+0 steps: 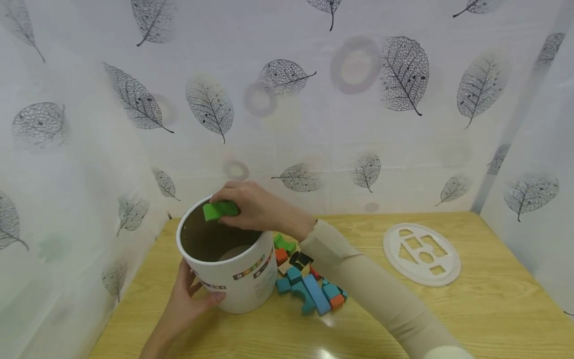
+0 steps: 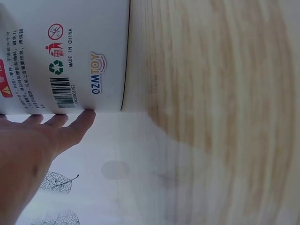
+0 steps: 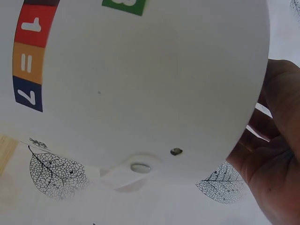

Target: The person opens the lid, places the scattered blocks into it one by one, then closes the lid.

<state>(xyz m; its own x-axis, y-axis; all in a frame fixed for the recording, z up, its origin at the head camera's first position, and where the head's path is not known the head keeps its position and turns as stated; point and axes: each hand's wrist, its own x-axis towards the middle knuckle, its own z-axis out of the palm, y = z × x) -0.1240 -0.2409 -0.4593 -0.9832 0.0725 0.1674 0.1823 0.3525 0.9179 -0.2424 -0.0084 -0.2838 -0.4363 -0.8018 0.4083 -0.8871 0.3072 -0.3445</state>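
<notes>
My right hand pinches a green toy block between thumb and fingers, just inside the rim of a white bucket. The bucket stands tilted on the table, its mouth facing up toward me. With its thumb on the front and its fingers round the side, my left hand holds the bucket low down. In the left wrist view, those fingers lie against the printed wall of the bucket. The right wrist view shows the bucket's outer wall with number stickers; the green block is hidden there.
Right of the bucket lies a loose pile of coloured blocks, among them a long blue block, a teal arch and a green one. A round white lid with shaped holes lies farther right on the wooden table. Leaf-printed curtains surround the table.
</notes>
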